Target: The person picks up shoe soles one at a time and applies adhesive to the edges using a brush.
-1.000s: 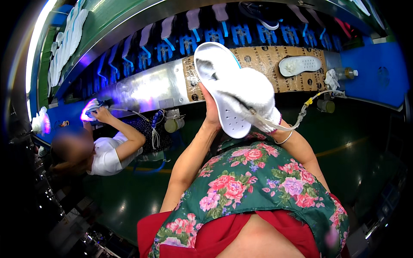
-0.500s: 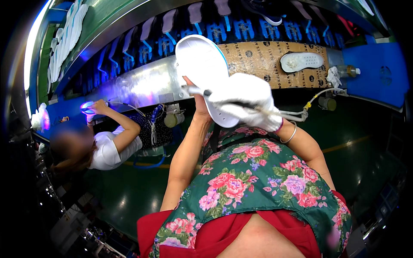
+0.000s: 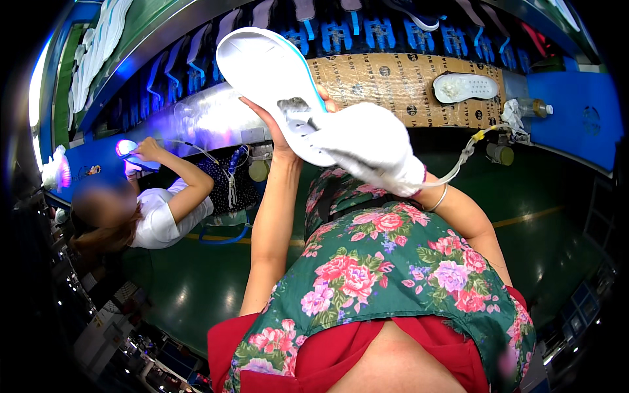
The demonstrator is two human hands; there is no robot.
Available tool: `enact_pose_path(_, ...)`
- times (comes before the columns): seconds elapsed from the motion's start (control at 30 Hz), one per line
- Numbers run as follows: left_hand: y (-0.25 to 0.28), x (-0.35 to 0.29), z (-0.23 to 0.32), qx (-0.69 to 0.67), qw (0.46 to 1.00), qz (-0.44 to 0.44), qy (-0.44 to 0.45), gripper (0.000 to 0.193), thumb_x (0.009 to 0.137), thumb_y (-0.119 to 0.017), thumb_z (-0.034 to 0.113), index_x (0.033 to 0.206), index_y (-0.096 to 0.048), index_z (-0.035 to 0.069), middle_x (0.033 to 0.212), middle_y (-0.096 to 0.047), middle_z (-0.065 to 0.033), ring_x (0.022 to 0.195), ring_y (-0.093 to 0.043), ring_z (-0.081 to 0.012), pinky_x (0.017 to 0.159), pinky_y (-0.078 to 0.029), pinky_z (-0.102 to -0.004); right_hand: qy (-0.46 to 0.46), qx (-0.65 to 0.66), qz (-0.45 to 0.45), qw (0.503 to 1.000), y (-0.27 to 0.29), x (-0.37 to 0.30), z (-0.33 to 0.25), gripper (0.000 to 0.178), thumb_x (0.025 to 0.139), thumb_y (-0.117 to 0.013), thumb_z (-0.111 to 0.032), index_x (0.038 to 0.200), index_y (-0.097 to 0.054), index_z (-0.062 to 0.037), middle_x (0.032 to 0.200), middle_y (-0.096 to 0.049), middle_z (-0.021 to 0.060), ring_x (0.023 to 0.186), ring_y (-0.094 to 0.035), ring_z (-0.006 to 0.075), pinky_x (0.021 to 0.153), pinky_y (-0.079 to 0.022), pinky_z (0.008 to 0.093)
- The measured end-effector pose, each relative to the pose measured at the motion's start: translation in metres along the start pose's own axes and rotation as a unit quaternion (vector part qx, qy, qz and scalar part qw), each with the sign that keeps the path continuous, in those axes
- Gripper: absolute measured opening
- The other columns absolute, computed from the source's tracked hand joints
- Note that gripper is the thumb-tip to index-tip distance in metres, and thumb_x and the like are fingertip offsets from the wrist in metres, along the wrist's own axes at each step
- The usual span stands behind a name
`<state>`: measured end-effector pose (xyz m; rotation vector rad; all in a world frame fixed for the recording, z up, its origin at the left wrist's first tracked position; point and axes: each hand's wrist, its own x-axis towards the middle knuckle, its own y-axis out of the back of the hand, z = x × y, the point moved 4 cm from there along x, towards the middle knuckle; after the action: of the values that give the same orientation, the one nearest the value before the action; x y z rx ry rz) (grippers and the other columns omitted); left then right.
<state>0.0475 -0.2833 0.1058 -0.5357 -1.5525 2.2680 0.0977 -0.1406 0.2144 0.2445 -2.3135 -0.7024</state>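
Observation:
My bare left hand [image 3: 280,136] is closed around the middle of a white shoe sole [image 3: 259,62] with a light blue edge line. Its fingers show on both sides of the sole, which is tilted with the wide end up and to the left. My right hand [image 3: 370,137], in a white glove, is closed on a slim brush [image 3: 295,105] fed by a clear hose [image 3: 455,169]. The brush's dark tip, smeared by motion, lies over the sole's middle. Part of the handle is hidden by the glove.
On the cardboard-covered ledge [image 3: 367,75] rests another white sole [image 3: 466,87]. A bottle [image 3: 540,108] and crumpled white tissue [image 3: 511,114] stand at its right end. Behind run blue racks [image 3: 379,33] with greyish soles. At left, a co-worker [image 3: 160,209] handles a lit sole.
The sole has moved up and left, with my left hand shifting left. My gloved right hand has come slightly left with the brush, whose tip has shifted from the sole's side onto its middle.

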Motion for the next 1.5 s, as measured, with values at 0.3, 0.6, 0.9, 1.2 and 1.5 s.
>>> enact_pose_path(0.3,0.005,0.012,0.016,-0.047,0.998,-0.043,-0.028,0.118,0.063,-0.037,0.101,0.114,-0.054,-0.004,0.102,-0.06,-0.0156,0.089,-0.057,-0.0308,0.081,-0.05,-0.0462,-0.004,0.044,-0.004,0.999,-0.016,-0.004,-0.002,0.034,0.077,-0.079,-0.009,0.109,-0.075,-0.0166,0.099,-0.074,0.0048,0.087,-0.07,0.0257,0.075,-0.054,0.0341)
enact_pose_path(0.6,-0.006,0.017,0.026,-0.052,0.996,-0.052,-0.046,0.109,0.073,-0.033,0.095,0.115,-0.053,-0.004,0.102,-0.059,-0.0149,0.082,-0.057,-0.0265,0.08,-0.05,-0.0415,-0.014,0.089,0.034,0.995,-0.007,0.0,0.0,0.032,0.076,-0.08,-0.01,0.106,-0.076,-0.0175,0.094,-0.073,0.0045,0.083,-0.069,0.0253,0.073,-0.055,0.0349)
enact_pose_path(0.9,0.01,0.025,0.03,-0.032,0.996,-0.073,0.033,0.11,0.072,-0.03,0.097,0.126,-0.052,0.004,0.104,-0.06,-0.018,0.084,-0.06,-0.0304,0.072,-0.053,-0.0451,-0.029,0.131,0.01,0.991,-0.004,0.001,0.005,0.026,0.076,-0.078,-0.009,0.101,-0.075,-0.0144,0.088,-0.073,0.0037,0.077,-0.068,0.0256,0.068,-0.054,0.0361)
enact_pose_path(1.2,0.015,0.036,0.032,0.039,0.987,-0.091,0.123,0.109,0.074,-0.036,0.094,0.137,-0.049,0.005,0.102,-0.062,-0.0243,0.076,-0.065,-0.0349,0.063,-0.056,-0.0447,-0.063,0.253,-0.07,0.963,-0.007,-0.006,0.001,0.023,0.079,-0.077,-0.01,0.101,-0.076,-0.0182,0.095,-0.074,0.0018,0.084,-0.069,0.0238,0.074,-0.054,0.0353)
enact_pose_path(1.5,0.009,0.044,0.017,0.078,0.97,-0.079,0.214,0.105,0.079,-0.035,0.089,0.139,-0.05,0.004,0.095,-0.068,-0.026,0.072,-0.072,-0.0374,0.057,-0.062,-0.0435,0.025,0.041,-0.126,0.991,-0.02,-0.023,0.0,0.04,0.076,-0.078,-0.009,0.114,-0.07,-0.0172,0.104,-0.072,0.0043,0.086,-0.069,0.028,0.072,-0.055,0.0372)
